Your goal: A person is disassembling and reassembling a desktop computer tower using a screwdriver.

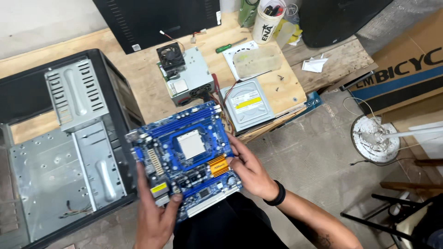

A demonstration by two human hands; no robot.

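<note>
Blue computer board held flat by both hands, left hand at the near corner, right hand on the right edge. Open black computer case just to the left. On the wooden table behind, a small fan on a grey power box, beside a silver disc drive.

Glossy blue circuit board, dull grey sheet-metal case, rough pale plywood tabletop, matt metal drive

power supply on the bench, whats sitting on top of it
A black cooler fan and a small square chip rest on the grey power supply. The supply's near end is hidden behind the blue motherboard.
</note>
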